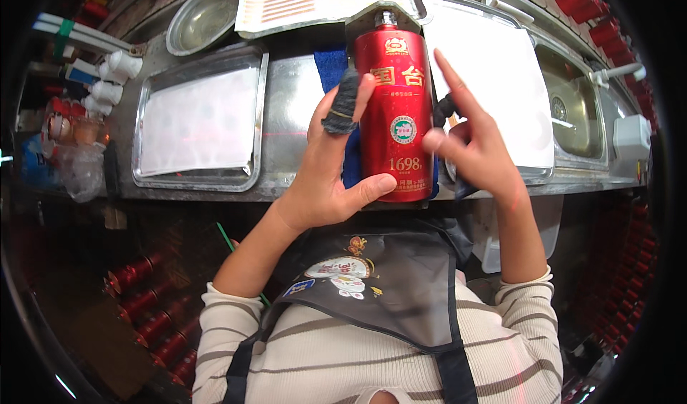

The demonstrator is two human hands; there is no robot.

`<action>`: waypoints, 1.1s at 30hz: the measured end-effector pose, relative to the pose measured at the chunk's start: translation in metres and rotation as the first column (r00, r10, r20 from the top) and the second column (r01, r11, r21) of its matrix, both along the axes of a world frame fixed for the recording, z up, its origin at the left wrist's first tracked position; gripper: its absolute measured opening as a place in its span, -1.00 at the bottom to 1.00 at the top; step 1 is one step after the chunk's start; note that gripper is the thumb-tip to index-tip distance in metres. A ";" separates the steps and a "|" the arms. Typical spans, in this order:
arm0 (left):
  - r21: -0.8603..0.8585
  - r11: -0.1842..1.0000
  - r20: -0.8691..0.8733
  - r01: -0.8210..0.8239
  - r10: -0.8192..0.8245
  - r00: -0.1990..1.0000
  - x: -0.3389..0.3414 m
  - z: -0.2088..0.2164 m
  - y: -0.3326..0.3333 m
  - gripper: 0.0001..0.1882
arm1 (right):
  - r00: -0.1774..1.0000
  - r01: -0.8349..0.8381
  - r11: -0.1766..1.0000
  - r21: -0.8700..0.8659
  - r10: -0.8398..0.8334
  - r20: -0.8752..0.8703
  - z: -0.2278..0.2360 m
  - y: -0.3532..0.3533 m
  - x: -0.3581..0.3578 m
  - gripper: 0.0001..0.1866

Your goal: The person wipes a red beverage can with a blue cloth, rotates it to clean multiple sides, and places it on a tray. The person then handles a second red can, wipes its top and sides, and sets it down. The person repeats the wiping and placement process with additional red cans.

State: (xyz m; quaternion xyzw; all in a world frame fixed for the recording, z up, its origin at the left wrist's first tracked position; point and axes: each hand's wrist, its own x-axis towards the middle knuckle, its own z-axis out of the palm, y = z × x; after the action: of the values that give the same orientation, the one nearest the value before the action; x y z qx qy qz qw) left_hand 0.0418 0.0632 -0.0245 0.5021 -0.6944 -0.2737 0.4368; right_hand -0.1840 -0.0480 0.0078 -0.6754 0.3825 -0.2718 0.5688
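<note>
A red bottle (396,110) with gold lettering, a round green-and-white emblem and a clear-topped neck lies front side up, its neck away from me. My left hand (325,164) is along the bottle's left side, fingers stretched and spread. Its thumb tip and index fingertip overlap the bottle's front; whether they press on it I cannot tell. Grey wrapping (343,105) covers one of its fingers. At the bottle's right side my right hand (472,143) is open, index finger pointing away and thumb by the bottle's edge. A dark cover sits on another finger. Blue cloth (330,66) shows under the bottle.
A metal tray with white sheets (197,121) lies left, and a white-covered tray (494,82) right. Behind are a metal bowl (204,21) and a striped sheet (322,3). A sink (572,103) is far right. Several red bottles (154,325) stand lower left.
</note>
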 end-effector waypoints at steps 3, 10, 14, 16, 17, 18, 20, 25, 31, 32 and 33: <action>0.105 0.992 -0.155 0.067 -0.050 0.987 -0.001 -0.001 0.005 0.19 | 0.918 0.231 0.875 0.425 -0.341 0.202 -0.025 -0.031 -0.031 -0.52; 0.161 0.981 -0.209 0.110 -0.075 0.975 -0.003 -0.004 0.009 0.30 | 0.952 0.258 0.964 -0.061 -0.243 0.184 0.028 0.024 -0.007 -0.44; 0.140 0.983 -0.311 0.118 -0.070 0.948 -0.007 -0.007 0.009 0.29 | 0.933 -0.356 0.731 -0.583 0.310 -0.181 0.049 0.032 0.009 -0.63; 0.143 0.982 -0.361 0.128 -0.069 0.930 -0.010 -0.007 0.009 0.30 | 0.900 -0.435 0.688 -0.581 0.334 -0.279 0.049 0.014 0.024 -0.70; 0.170 0.973 -0.349 0.156 -0.089 0.933 -0.009 -0.009 0.009 0.31 | 0.930 -0.362 0.628 -0.689 0.298 -0.217 0.039 -0.005 0.037 -0.74; 0.173 0.974 -0.324 0.148 -0.086 0.942 -0.009 -0.009 0.010 0.31 | 0.954 -0.276 0.565 -0.778 0.263 -0.147 0.028 -0.031 0.052 -0.77; 0.167 0.979 -0.260 0.114 -0.068 0.963 -0.007 -0.009 0.009 0.30 | 0.986 -0.088 0.529 -0.844 0.169 0.004 0.025 -0.084 0.075 -0.77; 0.149 0.982 -0.365 0.113 -0.051 0.929 -0.009 -0.007 0.008 0.31 | 0.991 -0.081 0.659 -0.748 0.133 0.010 0.039 -0.046 0.046 -0.73; 0.199 0.970 -0.324 0.141 -0.071 0.943 -0.007 -0.006 0.009 0.32 | 0.998 -0.008 0.599 -0.801 0.050 0.027 0.033 -0.060 0.047 -0.74; 0.201 0.969 -0.353 0.145 -0.066 0.933 -0.009 -0.009 0.011 0.33 | 0.983 -0.065 0.599 -0.798 0.174 0.050 0.034 -0.055 0.047 -0.74; 0.203 0.971 -0.313 0.130 -0.062 0.948 -0.008 -0.009 0.010 0.33 | 0.965 -0.179 0.543 -0.821 0.260 -0.038 0.042 -0.047 0.048 -0.74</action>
State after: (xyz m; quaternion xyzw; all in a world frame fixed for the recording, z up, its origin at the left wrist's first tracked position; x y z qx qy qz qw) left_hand 0.0342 0.0737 -0.0339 0.4647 -0.6078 -0.4443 0.4662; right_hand -0.1358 -0.0953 0.0494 -0.8908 0.1004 -0.3736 0.2383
